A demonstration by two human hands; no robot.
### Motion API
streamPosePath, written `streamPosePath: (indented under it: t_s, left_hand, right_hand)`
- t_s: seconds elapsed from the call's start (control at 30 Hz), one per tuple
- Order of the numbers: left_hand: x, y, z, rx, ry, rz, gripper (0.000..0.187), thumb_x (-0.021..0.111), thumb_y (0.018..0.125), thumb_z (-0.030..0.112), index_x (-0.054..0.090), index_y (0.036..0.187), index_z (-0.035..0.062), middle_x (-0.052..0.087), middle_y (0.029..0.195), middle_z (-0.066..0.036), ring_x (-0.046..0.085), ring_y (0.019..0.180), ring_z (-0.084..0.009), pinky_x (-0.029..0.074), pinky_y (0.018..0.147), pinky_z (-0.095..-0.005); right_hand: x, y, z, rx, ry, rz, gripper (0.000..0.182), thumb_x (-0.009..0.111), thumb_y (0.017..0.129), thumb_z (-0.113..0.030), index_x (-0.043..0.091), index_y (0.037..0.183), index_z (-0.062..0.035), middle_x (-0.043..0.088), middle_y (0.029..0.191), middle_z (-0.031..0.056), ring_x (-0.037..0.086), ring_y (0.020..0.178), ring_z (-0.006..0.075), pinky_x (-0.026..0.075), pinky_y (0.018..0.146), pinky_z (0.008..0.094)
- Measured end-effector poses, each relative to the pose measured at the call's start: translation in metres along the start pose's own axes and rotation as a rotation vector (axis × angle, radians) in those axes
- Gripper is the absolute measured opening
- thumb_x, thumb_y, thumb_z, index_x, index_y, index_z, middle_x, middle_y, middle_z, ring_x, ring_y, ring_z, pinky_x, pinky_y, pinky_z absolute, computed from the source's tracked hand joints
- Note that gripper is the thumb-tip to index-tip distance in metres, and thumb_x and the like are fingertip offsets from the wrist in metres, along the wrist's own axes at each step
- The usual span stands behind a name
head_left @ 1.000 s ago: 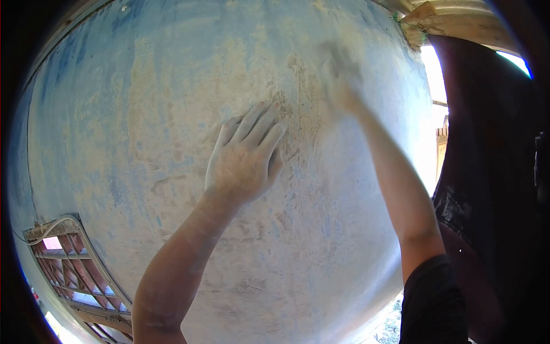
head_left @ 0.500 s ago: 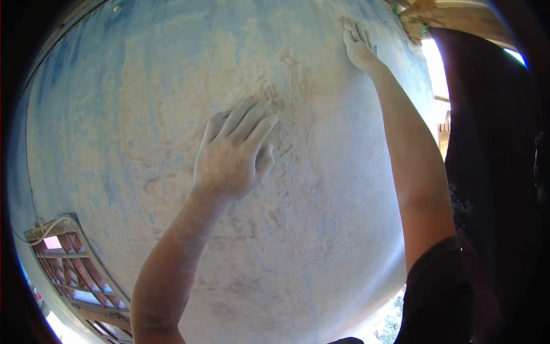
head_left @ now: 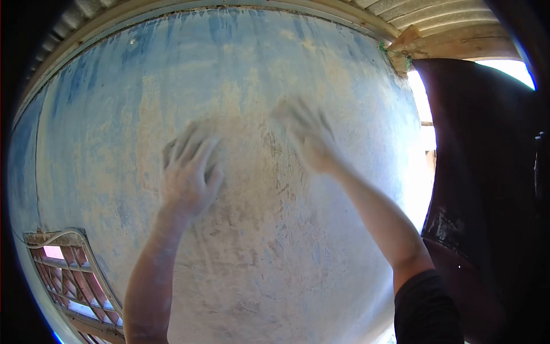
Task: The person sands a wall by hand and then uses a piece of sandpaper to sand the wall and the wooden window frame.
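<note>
A large wall (head_left: pixel 229 275) with worn blue and pale patchy paint fills the head view. My left hand (head_left: pixel 188 175) lies against or close to it, left of the middle, fingers spread and coated with pale dust. Higher up and to the right, my right hand (head_left: pixel 309 132) is at the wall too, its fingers apart and smeared by motion. Neither hand holds anything. Between the hands runs a rough, brownish scraped streak (head_left: pixel 272 146) in the surface. Whether the palms touch the wall fully is hidden behind the hands.
A barred window (head_left: pixel 74 275) with a cable looped over its frame sits at lower left. Corrugated roofing (head_left: pixel 447 14) and a wooden beam (head_left: pixel 458 46) run above. A dark hanging sheet (head_left: pixel 481 172) stands at the right, with bright daylight beside it.
My right hand has come down and left from the upper right of the wall. My left hand has shifted left. The view has tilted up, showing more roof.
</note>
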State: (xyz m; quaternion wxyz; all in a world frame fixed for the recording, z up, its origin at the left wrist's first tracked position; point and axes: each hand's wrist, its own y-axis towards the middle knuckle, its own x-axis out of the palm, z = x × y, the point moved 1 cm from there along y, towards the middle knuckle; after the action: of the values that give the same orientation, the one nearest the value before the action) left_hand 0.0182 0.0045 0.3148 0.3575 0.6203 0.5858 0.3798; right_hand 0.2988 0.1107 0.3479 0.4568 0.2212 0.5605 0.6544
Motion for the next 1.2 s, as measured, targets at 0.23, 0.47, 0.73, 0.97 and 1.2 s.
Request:
streamPosePath:
  t_s: [0.23, 0.47, 0.73, 0.97, 1.2]
  left_hand:
    - [-0.013, -0.011, -0.018, -0.042, 0.082, -0.058, 0.052, 0.064, 0.095, 0.02, 0.057, 0.146, 0.0146, 0.044, 0.166, -0.007, 0.034, 0.157, -0.0264, 0.027, 0.126, -0.0497]
    - [-0.026, -0.014, -0.032, 0.02, 0.01, -0.069, 0.053, 0.066, 0.094, 0.025, 0.057, 0.145, 0.0147, 0.047, 0.162, -0.006, 0.038, 0.154, -0.0257, 0.03, 0.125, -0.0506]
    - [-0.041, -0.033, -0.051, 0.005, 0.003, -0.043, 0.058, 0.064, 0.094, 0.022, 0.056, 0.15, 0.0174, 0.048, 0.163, -0.005, 0.039, 0.154, -0.026, 0.028, 0.127, -0.0504]
    - [-0.036, -0.035, -0.054, 0.046, 0.035, -0.031, 0.055, 0.065, 0.094, 0.023, 0.057, 0.149, 0.0186, 0.048, 0.163, -0.006, 0.039, 0.154, -0.0251, 0.029, 0.127, -0.0487]
    - [-0.051, -0.052, -0.085, -0.008, 0.083, -0.03, 0.059, 0.063, 0.093, 0.02, 0.055, 0.152, 0.0175, 0.045, 0.166, -0.005, 0.037, 0.156, -0.0266, 0.026, 0.128, -0.0483]
  right_hand:
    - [-0.011, 0.097, 0.054, 0.485, 0.028, 0.263, 0.055, 0.02, 0.115, -0.046, 0.024, 0.169, -0.0343, 0.012, 0.179, 0.0038, 0.003, 0.165, 0.0248, -0.003, 0.132, 0.054]
    - [0.008, -0.01, -0.065, 0.024, -0.011, 0.019, 0.056, 0.016, 0.115, -0.049, 0.03, 0.167, -0.0348, 0.008, 0.179, 0.0039, -0.002, 0.165, 0.0272, -0.006, 0.131, 0.0576]
    - [0.0, 0.037, 0.035, 0.415, 0.018, 0.133, 0.057, 0.015, 0.114, -0.051, 0.025, 0.168, -0.0353, 0.007, 0.179, 0.0035, 0.003, 0.165, 0.0294, -0.002, 0.131, 0.0602]
    - [0.021, 0.092, -0.064, 0.231, -0.113, 0.253, 0.055, 0.019, 0.115, -0.045, 0.022, 0.169, -0.0342, 0.009, 0.179, 0.0054, 0.0, 0.165, 0.0301, 0.0, 0.132, 0.0541]
    - [0.003, -0.005, -0.122, -0.04, 0.101, -0.087, 0.047, 0.027, 0.115, -0.041, 0.041, 0.161, -0.0403, 0.015, 0.177, 0.0052, 0.005, 0.164, 0.03, -0.004, 0.132, 0.056]
